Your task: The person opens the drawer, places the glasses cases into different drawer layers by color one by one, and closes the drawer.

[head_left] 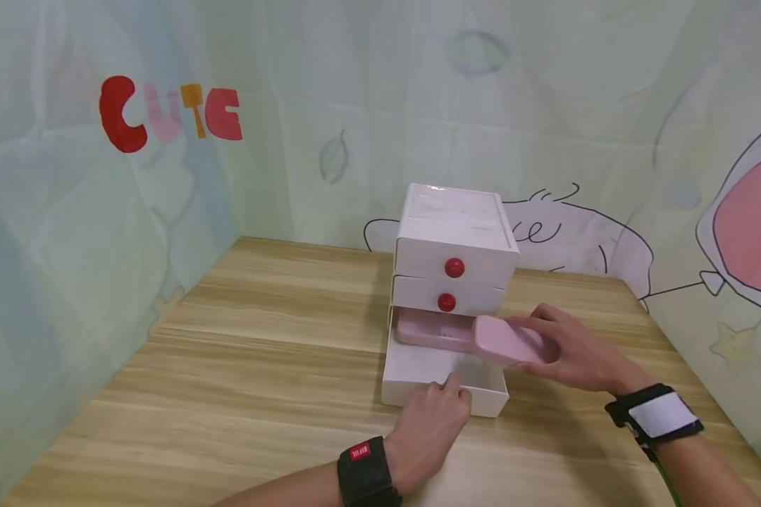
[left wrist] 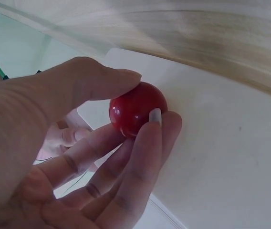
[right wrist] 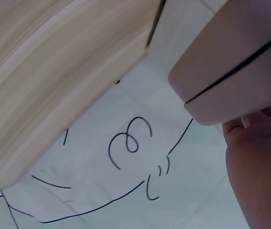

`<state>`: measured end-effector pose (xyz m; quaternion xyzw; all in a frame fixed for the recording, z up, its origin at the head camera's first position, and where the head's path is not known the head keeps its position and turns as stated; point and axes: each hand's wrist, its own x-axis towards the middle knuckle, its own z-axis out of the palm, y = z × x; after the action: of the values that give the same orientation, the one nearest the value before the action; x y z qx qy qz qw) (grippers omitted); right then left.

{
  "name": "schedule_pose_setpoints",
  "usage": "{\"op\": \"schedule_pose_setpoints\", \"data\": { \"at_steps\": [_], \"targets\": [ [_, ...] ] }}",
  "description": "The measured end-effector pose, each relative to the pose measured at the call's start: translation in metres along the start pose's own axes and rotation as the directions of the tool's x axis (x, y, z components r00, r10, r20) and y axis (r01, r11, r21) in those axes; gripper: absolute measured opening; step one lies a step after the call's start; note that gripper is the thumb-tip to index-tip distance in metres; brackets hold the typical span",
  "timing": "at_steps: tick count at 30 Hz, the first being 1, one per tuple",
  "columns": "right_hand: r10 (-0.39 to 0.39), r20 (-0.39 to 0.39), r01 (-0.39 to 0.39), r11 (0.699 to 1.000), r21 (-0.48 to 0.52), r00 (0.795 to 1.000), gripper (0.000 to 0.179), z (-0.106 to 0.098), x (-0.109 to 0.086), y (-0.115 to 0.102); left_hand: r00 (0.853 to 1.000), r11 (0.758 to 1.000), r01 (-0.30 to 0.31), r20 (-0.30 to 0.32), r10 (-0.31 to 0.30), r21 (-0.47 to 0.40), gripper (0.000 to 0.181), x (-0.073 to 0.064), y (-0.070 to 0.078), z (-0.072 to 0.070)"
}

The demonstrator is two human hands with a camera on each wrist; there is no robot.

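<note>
A white drawer unit (head_left: 450, 218) stands on the table with its bottom drawer (head_left: 418, 366) pulled out. My left hand (head_left: 428, 429) is at the drawer's front; in the left wrist view, thumb and fingers pinch its round red knob (left wrist: 136, 109). The right hand (head_left: 577, 348) grips a pink case (head_left: 504, 340) with rounded corners, tilted over the drawer's right side. A dark seam runs along this case (right wrist: 235, 67) in the right wrist view. Inside the drawer, toward its back, lies another pink case (head_left: 432, 329), its right end hidden behind the held one.
Two upper drawers with red knobs, the top knob (head_left: 454, 267) and the middle knob (head_left: 447, 303), are pushed in. The wood-grain table (head_left: 260, 352) ends at a printed cloth backdrop (head_left: 330, 105) behind and on both sides.
</note>
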<state>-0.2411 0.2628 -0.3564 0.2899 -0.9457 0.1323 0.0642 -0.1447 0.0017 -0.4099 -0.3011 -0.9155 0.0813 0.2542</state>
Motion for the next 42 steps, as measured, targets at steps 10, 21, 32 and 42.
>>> {"op": "schedule_pose_setpoints", "data": {
  "at_steps": [10,21,32,42],
  "targets": [
    [-0.067,0.022,0.067,0.998,0.007,0.997,0.071,0.015,0.015,-0.026,1.0,1.0,0.002,0.009,-0.002,0.003,0.02,0.001,0.0,-0.001],
    [-0.138,0.012,0.138,0.99,-0.02,0.99,0.071,0.025,0.033,-0.045,0.998,1.0,0.008,0.066,-0.007,-0.012,0.025,0.002,0.0,-0.003],
    [-0.176,0.027,0.178,0.98,-0.09,0.984,0.067,0.035,0.051,-0.063,0.999,1.0,0.012,0.045,-0.011,-0.022,0.023,0.002,0.0,0.001],
    [-0.187,0.044,0.191,0.977,-0.096,0.981,0.069,0.045,0.065,-0.074,0.999,1.0,0.012,0.043,-0.011,-0.02,0.026,0.001,0.0,0.001]
  ]
}}
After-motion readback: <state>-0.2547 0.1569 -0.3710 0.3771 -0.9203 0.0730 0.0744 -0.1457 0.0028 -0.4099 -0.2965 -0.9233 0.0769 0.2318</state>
